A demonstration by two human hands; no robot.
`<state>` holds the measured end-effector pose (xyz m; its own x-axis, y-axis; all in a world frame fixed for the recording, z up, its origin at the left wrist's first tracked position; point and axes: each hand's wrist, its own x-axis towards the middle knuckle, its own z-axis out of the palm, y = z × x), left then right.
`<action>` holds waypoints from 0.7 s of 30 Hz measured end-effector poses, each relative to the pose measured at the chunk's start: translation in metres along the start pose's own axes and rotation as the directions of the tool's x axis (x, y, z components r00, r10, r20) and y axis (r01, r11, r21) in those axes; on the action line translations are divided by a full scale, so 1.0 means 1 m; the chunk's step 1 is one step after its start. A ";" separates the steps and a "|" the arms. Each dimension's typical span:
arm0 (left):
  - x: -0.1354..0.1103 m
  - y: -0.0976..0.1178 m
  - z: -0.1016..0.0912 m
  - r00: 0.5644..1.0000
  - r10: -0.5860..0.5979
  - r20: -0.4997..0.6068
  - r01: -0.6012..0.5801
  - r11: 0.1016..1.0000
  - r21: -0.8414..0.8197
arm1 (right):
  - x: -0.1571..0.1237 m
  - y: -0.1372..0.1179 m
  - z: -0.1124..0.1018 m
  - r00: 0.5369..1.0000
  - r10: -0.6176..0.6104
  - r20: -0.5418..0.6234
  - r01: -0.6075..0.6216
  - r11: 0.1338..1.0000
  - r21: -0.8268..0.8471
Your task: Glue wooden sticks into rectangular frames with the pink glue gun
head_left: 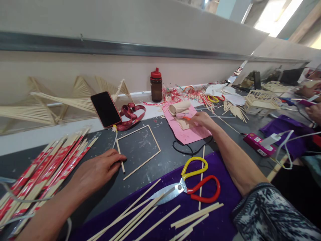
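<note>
My left hand point(97, 172) lies palm down on the dark table, its fingertips pressing the near corner of a square frame of thin wooden sticks point(139, 150). My right hand point(202, 120) reaches far out over a pink sheet point(188, 134), its fingers closed round an orange-handled tool point(186, 117) beside a paper roll point(179, 107). Scissors with one yellow and one red handle point(193, 182) lie on the purple cloth point(218, 221) between my arms, among several loose sticks point(140, 214).
Wrapped chopsticks point(45, 174) are piled at the left. A phone point(105, 109) leans on the wall by a red lanyard point(130, 115) and stick trusses point(50, 100). A red-capped brown bottle point(155, 85) stands behind. Another person's hands point(311, 100) work at the far right, near a pink power strip point(257, 144).
</note>
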<state>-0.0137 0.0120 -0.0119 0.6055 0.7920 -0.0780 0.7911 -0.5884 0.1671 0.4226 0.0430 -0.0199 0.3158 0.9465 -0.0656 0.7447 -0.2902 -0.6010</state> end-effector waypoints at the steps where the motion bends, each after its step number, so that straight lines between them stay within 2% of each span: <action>1: 0.000 0.001 0.000 1.000 -0.002 -0.002 0.002 1.000 -0.001 | -0.001 0.000 -0.001 1.000 -0.006 0.016 0.005 0.998 0.062; 6: 0.000 0.002 -0.002 1.000 -0.007 0.024 0.007 1.000 0.005 | -0.006 -0.004 -0.006 0.993 -0.100 0.064 0.073 0.939 0.337; 11: 0.000 0.001 -0.001 1.000 0.002 0.030 -0.003 1.000 0.021 | -0.011 -0.014 -0.010 0.979 -0.200 -0.025 0.185 0.842 0.507; 14: 0.000 0.002 -0.001 1.000 -0.002 0.015 0.002 0.999 0.038 | -0.016 -0.023 -0.011 0.956 -0.268 -0.119 0.283 0.734 0.618; 16: -0.001 0.004 -0.001 1.000 -0.002 0.015 0.001 0.998 0.055 | -0.022 -0.031 -0.010 0.945 -0.296 -0.136 0.302 0.638 0.708; 19: -0.003 0.009 -0.003 1.000 0.006 0.027 -0.008 0.998 0.066 | -0.034 -0.044 -0.006 0.943 -0.334 -0.016 0.200 0.526 0.827; 21: -0.004 0.012 -0.004 1.000 -0.003 0.016 0.002 0.999 0.054 | -0.044 -0.053 -0.001 0.926 -0.368 0.087 0.121 0.508 0.853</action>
<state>-0.0067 0.0025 -0.0056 0.6043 0.7911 -0.0943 0.7960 -0.5945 0.1138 0.3694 0.0164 0.0161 -0.0331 0.9953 0.0909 -0.0851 0.0878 -0.9925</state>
